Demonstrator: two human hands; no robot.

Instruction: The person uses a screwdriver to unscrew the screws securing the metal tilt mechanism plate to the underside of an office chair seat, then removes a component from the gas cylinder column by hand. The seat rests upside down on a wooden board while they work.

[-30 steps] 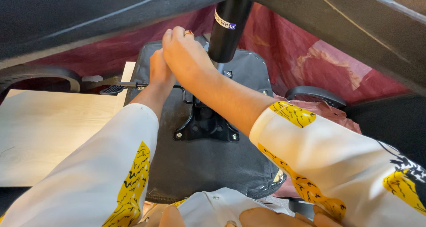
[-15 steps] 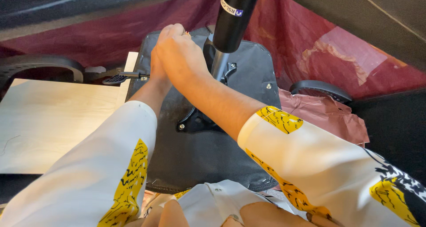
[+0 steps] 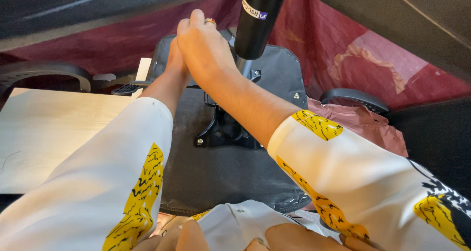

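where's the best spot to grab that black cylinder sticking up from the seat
Grip the black cylinder around its smooth round body, likely from the right: both hands, the right hand over the left hand, crowd its left side. It stands nearly upright over the seat underside, so a wrap-around grasp suits.

Both hands reach over an upturned black chair seat (image 3: 221,177). The right hand (image 3: 203,47) covers the left hand (image 3: 175,59) beside the black gas cylinder (image 3: 257,20), above the metal mechanism plate (image 3: 225,128). A pale wooden surface (image 3: 44,133) lies left.
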